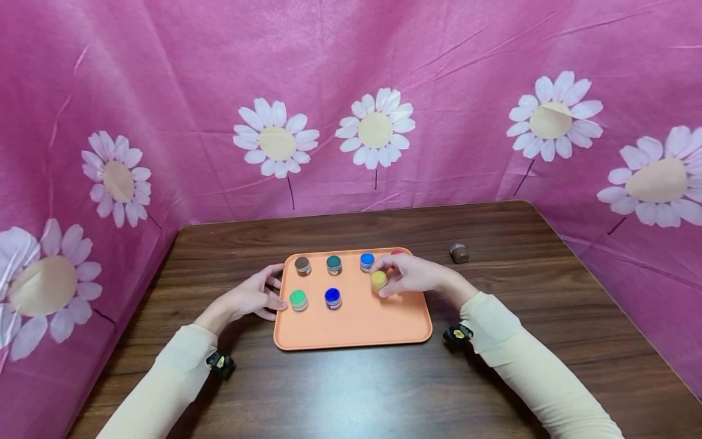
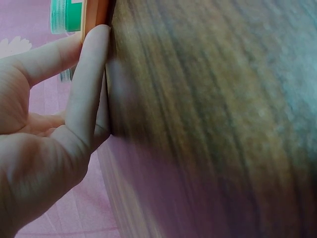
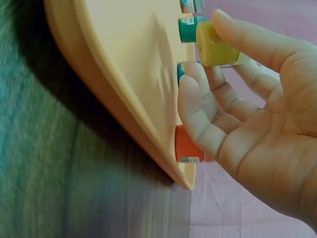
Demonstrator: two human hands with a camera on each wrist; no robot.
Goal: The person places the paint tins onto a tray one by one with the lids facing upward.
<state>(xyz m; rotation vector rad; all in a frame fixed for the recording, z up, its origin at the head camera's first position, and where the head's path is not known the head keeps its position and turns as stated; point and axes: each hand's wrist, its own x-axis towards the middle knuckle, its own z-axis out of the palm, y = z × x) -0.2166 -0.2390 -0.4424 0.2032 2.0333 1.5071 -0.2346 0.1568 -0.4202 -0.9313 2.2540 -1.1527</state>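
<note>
My right hand (image 1: pixel 410 274) pinches the small round yellow jar (image 1: pixel 379 280) near the tray's (image 1: pixel 351 332) right edge; my left hand's (image 1: pixel 253 297) fingers lie relaxed against its left edge.

You see a dark wooden table (image 1: pixel 351 390) filling the lower frame, a pink cloth with white daisies (image 1: pixel 351 91) across the top and both sides, and a small brown-grey jar (image 1: pixel 459 252) right of centre.

The scene is lit evenly and brightly, with soft shadows under the arms. The table (image 2: pixel 213 119) is blurred in both wrist views; head-view edges are bent.
</note>
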